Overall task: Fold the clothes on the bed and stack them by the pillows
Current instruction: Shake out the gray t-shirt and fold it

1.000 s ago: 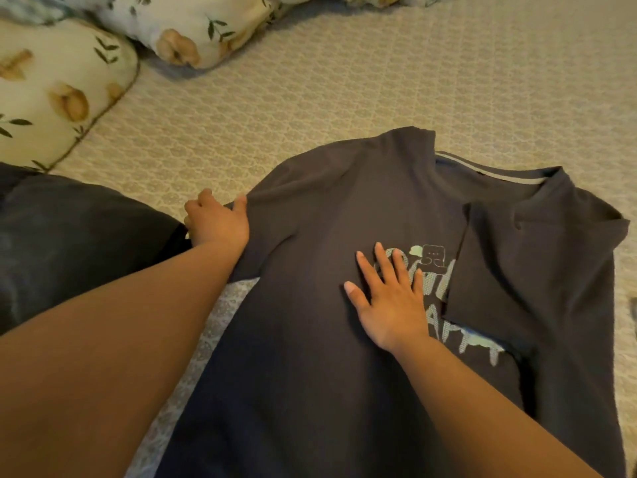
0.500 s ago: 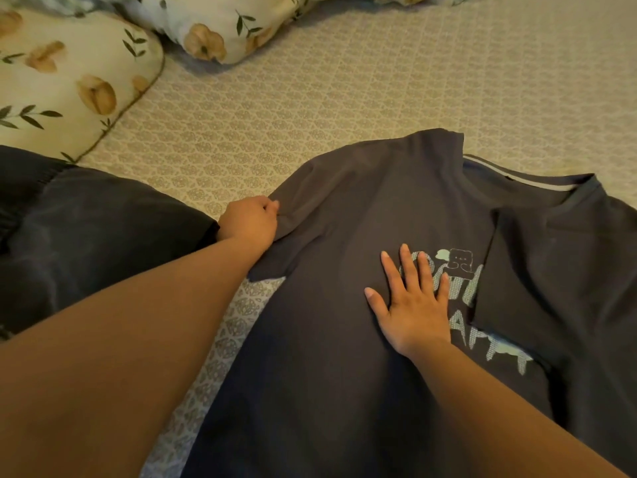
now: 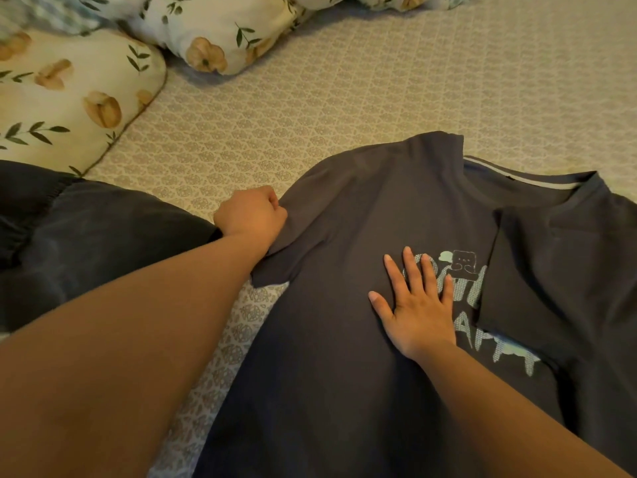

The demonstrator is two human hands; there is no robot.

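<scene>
Fist (image 3: 251, 215) apparently bunching sleeve (image 3: 296, 243).

Beige bedspread with woven lattice pattern (image 3: 362, 98) covers whole surface, lying flat and smooth, running from upper edge of view to lower edge.

Both forearms are bare from the lower edge of the view to the wrists, with no sleeve or cuff showing on either. The left hand (image 3: 251, 213) and the right hand (image 3: 418, 313) wear no rings, gloves, watch or bracelet that can be seen. The fingernails visible on the right hand are short and plain, without any dark polish.
</scene>
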